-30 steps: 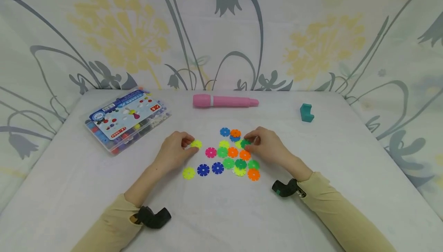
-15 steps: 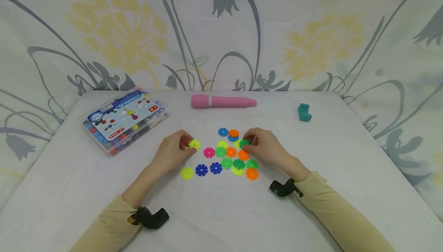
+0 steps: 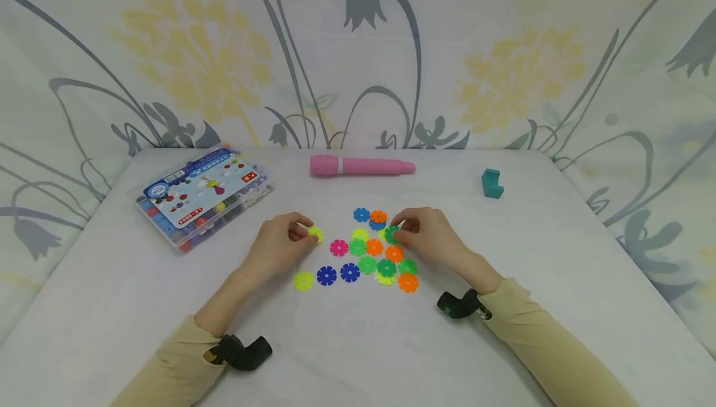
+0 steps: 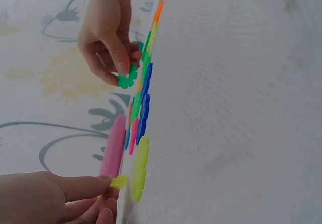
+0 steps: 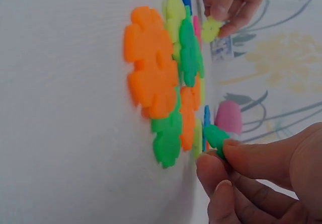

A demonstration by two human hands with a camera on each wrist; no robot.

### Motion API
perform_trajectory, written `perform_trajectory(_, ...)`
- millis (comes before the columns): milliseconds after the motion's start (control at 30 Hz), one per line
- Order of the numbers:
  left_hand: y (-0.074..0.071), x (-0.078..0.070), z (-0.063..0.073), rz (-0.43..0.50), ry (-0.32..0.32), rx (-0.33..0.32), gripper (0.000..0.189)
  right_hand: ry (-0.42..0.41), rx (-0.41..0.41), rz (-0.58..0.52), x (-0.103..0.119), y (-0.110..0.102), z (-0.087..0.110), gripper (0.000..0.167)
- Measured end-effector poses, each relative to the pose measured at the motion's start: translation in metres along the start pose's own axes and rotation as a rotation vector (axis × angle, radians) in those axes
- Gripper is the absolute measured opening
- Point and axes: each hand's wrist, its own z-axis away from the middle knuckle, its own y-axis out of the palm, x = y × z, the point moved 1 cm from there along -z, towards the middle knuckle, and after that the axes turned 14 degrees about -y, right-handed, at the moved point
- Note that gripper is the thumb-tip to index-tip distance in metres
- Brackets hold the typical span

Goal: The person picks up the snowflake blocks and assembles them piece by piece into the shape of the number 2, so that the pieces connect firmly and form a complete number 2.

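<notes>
The left hand (image 3: 278, 240) pinches a yellow disc (image 3: 318, 235) and the right hand (image 3: 429, 233) a green disc (image 3: 391, 234), both well in from the counter's (image 3: 537, 251) far edge, and too low a sweep could skew the overlapping discs (image 3: 386, 267) nearby.

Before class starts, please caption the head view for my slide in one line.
Left hand pinches a yellow disc, right hand a green disc, near more notched discs on white cloth.

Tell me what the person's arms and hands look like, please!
The person wears long, plain tan cloth sleeves, with a bent, tube-like black wrist camera at each cuff. The left hand and right hand are bare, with no gloves or rings showing.
</notes>
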Motion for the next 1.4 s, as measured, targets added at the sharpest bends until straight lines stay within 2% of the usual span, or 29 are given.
perform_trajectory(100, 0.000, -0.001, -0.001, 0.035, 0.000, 0.000, 0.024, -0.026, -0.031, -0.029, 0.006, -0.004, -0.001, 0.018)
perform_trajectory(233, -0.002, -0.001, -0.003, 0.028, 0.001, 0.002, 0.021, -0.083, -0.059, -0.055, 0.022, -0.008, -0.012, 0.018)
perform_trajectory(333, -0.002, -0.001, -0.002, -0.011, -0.008, 0.000, 0.022, -0.109, -0.064, -0.062, 0.037, -0.008, -0.022, 0.018)
perform_trajectory(433, 0.000, -0.003, 0.001, -0.068, -0.018, 0.042, 0.027, -0.099, -0.069, -0.075, 0.047, -0.005, -0.028, 0.017)
perform_trajectory(600, 0.005, -0.009, 0.006, -0.150, 0.011, 0.126, 0.032, -0.075, -0.053, -0.130, 0.046, 0.003, -0.027, 0.018)
perform_trajectory(700, 0.006, -0.010, 0.007, -0.159, 0.004, 0.141, 0.028, -0.077, -0.038, -0.167, 0.042, 0.010, -0.025, 0.019)
perform_trajectory(833, 0.004, -0.008, 0.009, -0.138, -0.008, 0.131, 0.024, -0.080, -0.037, -0.202, 0.040, 0.015, -0.026, 0.019)
perform_trajectory(1033, 0.003, -0.007, 0.008, -0.063, 0.020, 0.068, 0.014, -0.070, -0.033, -0.216, 0.038, 0.020, -0.026, 0.015)
perform_trajectory(1167, 0.003, -0.007, 0.006, 0.050, 0.034, 0.034, 0.016, -0.067, -0.038, -0.236, 0.037, 0.022, -0.027, 0.013)
perform_trajectory(1267, 0.002, -0.008, 0.006, 0.186, 0.014, 0.069, 0.022, -0.067, -0.032, -0.274, 0.037, 0.023, -0.027, 0.012)
perform_trajectory(1400, 0.000, -0.012, 0.009, 0.338, -0.045, 0.133, 0.026, -0.070, -0.026, -0.332, 0.038, 0.026, -0.027, 0.010)
